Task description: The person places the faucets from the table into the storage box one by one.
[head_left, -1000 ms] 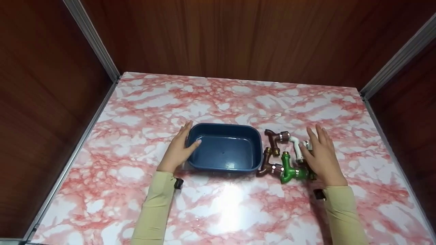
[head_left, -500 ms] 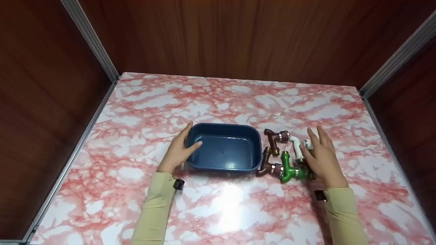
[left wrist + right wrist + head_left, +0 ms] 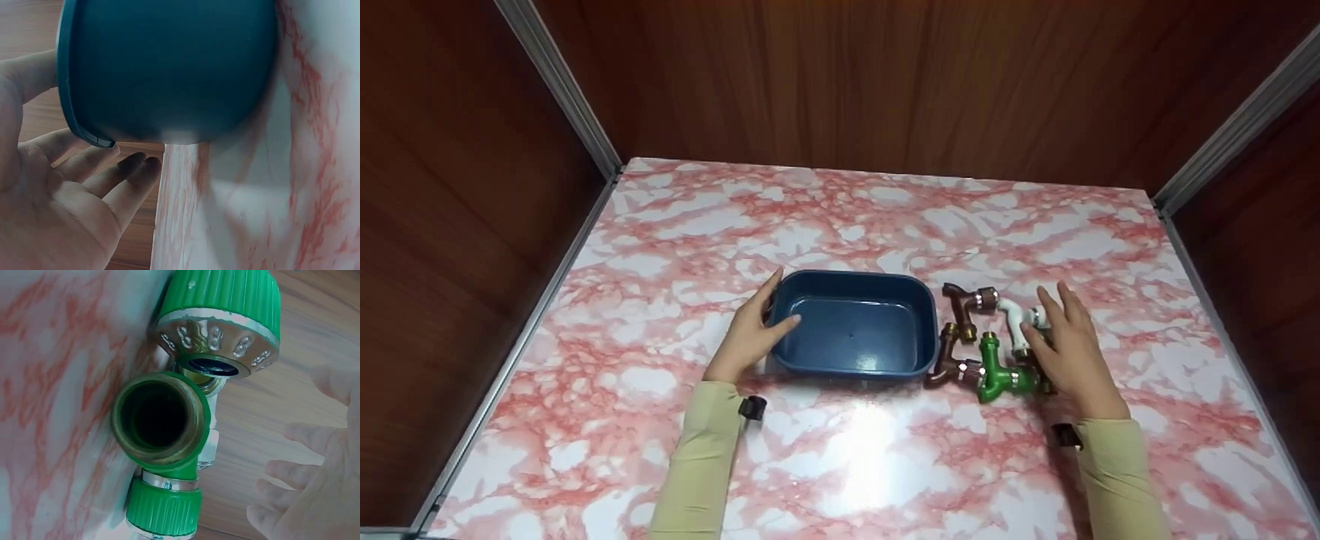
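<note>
A deep blue plastic tub (image 3: 851,337) with rounded corners stands on the table, nothing inside it. At its left end is my left hand (image 3: 746,334), thumb reaching over the rim and the other fingers extended along the outside. In the left wrist view those fingers (image 3: 129,191) lie loosely beside the tub's wall. To the tub's right lie several water taps: a brown tap (image 3: 964,307), another brown tap (image 3: 949,364), a white tap (image 3: 1015,322) and a green tap (image 3: 994,371). My right hand (image 3: 1069,352) hovers with spread fingers over the rightmost taps, partly hiding them.
The table (image 3: 855,225) has a red and white marbled top. Dark wood-grain panels (image 3: 847,90) enclose its back and sides, with metal edging (image 3: 562,90) at the corners. In the right wrist view a green tap handle (image 3: 222,309) stands close to the camera.
Both hands have stayed nearly in place; the right hand has shifted very slightly toward me. The tub and the taps have not moved.
</note>
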{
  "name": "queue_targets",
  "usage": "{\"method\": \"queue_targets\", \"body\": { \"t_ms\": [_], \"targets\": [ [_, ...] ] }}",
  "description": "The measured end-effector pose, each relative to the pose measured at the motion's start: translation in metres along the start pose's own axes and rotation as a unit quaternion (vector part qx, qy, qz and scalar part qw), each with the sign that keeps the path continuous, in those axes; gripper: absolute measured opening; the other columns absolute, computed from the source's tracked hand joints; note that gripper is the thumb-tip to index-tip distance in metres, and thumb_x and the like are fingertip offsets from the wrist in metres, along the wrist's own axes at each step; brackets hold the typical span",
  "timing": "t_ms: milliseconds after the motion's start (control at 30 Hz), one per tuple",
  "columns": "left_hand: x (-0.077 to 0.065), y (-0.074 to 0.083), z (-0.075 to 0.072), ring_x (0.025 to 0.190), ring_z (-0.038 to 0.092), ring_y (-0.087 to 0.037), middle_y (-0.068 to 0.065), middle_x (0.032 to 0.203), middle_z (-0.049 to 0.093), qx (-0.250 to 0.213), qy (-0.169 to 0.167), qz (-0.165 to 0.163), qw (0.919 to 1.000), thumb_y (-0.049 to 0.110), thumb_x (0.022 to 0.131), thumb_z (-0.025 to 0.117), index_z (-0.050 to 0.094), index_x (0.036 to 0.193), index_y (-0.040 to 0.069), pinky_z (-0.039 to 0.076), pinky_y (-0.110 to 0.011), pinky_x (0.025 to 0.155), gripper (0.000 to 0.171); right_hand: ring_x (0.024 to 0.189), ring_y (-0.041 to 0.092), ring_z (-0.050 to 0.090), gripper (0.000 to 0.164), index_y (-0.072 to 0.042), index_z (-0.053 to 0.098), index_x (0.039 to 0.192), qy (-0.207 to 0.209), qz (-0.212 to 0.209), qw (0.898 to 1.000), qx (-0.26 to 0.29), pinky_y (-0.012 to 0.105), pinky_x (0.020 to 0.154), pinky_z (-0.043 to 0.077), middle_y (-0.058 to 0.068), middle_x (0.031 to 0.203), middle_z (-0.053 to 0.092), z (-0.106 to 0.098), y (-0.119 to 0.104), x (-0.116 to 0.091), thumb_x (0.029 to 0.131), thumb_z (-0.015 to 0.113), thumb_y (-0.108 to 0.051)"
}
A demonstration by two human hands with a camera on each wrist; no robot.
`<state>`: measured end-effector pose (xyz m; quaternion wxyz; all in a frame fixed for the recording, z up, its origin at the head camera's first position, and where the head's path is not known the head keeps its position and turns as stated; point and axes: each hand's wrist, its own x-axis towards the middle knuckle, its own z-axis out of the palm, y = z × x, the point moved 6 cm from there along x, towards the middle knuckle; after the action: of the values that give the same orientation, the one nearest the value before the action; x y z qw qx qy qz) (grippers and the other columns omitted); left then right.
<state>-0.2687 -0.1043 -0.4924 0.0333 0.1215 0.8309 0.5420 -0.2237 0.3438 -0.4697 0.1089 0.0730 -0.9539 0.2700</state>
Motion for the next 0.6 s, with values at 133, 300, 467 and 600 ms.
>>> {"method": "queue_targets", "body": {
  "t_ms": [133, 300, 467, 600],
  "targets": [
    [0.000, 0.002, 0.000, 0.136, 0.031, -0.037, -0.005, 0.155, 0.023, -0.020, -0.001, 0.003, 0.9998, 0.015, 0.090, 0.066, 0.022, 0.153, 0.027, 0.034, -0.048, 0.107, 0.077, 0.140, 0.045, 0.008, 0.065, -0.005, 0.028, 0.151, -0.008, 0.007, 1.000, 0.012, 0.068, 0.105, 0.014, 0.021, 0.156, 0.009, 0.000, 0.002, -0.001, 0.097, 0.054, -0.031],
    [-0.006, 0.022, -0.004, 0.134, 0.032, -0.041, -0.015, 0.154, 0.024, -0.058, -0.005, 0.013, 0.9982, -0.001, 0.089, 0.062, 0.023, 0.153, 0.014, 0.037, -0.053, 0.102, 0.076, 0.140, 0.045, 0.007, 0.065, -0.005, 0.027, 0.151, -0.017, 0.009, 1.000, 0.022, 0.070, 0.102, 0.015, 0.022, 0.156, 0.009, 0.000, 0.003, -0.003, 0.098, 0.052, -0.033],
    [-0.011, 0.034, -0.006, 0.134, 0.031, -0.043, -0.021, 0.153, 0.024, -0.087, -0.002, 0.027, 0.9959, -0.009, 0.087, 0.058, 0.026, 0.151, 0.005, 0.038, -0.053, 0.101, 0.073, 0.140, 0.045, 0.008, 0.065, -0.005, 0.026, 0.151, -0.019, 0.004, 0.999, 0.034, 0.071, 0.101, 0.017, 0.024, 0.155, 0.011, -0.001, 0.004, -0.006, 0.098, 0.051, -0.034],
    [-0.010, 0.031, -0.006, 0.134, 0.030, -0.042, -0.020, 0.153, 0.024, -0.106, 0.000, 0.027, 0.9940, -0.012, 0.087, 0.055, 0.028, 0.150, 0.004, 0.036, -0.051, 0.103, 0.071, 0.140, 0.045, 0.009, 0.065, -0.005, 0.026, 0.151, -0.019, 0.004, 0.999, 0.042, 0.071, 0.101, 0.019, 0.024, 0.155, 0.012, -0.001, 0.005, -0.008, 0.098, 0.052, -0.032]
  ]
}}
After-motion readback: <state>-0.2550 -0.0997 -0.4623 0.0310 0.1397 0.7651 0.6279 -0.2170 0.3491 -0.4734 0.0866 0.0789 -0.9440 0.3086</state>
